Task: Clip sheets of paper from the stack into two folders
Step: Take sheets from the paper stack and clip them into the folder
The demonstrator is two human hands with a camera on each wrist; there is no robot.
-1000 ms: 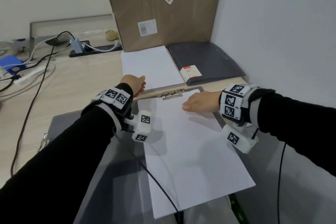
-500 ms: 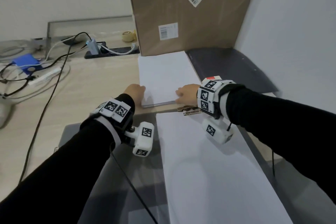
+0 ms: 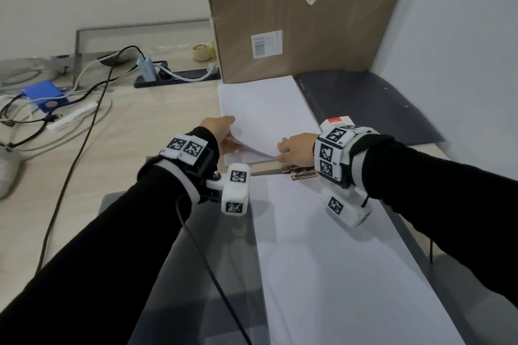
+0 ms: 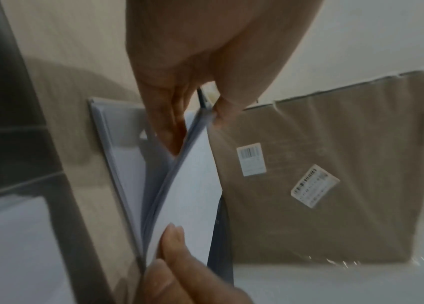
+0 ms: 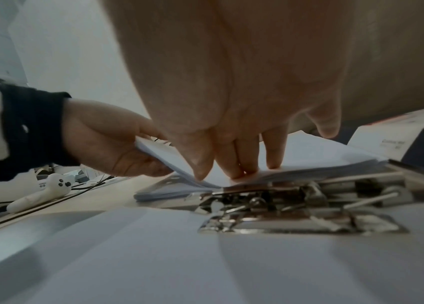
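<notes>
The white paper stack [image 3: 266,109] lies beyond the open grey folder [image 3: 224,255]. One sheet [image 3: 336,260] sits in that folder under its metal clip [image 3: 302,173]. My left hand [image 3: 231,137] pinches the near-left corner of a bundle of top sheets [image 4: 190,185] and holds it up off the stack. My right hand [image 3: 280,150] is at the stack's near edge. Its fingers [image 5: 236,170] lie on the lifted sheets and its thumb is tucked at their edge. A second dark folder [image 3: 364,103] lies shut to the right of the stack.
A big cardboard box [image 3: 294,8] stands right behind the stack, and a white wall runs along the right. A small white and red box [image 3: 337,122] sits on the dark folder. Cables, a power strip [image 3: 176,78] and a blue device [image 3: 44,94] cover the desk's left side.
My right hand has left the clipped sheet and reached forward to the stack's near edge. My left hand has raised the corner of the top sheets, opening a gap.
</notes>
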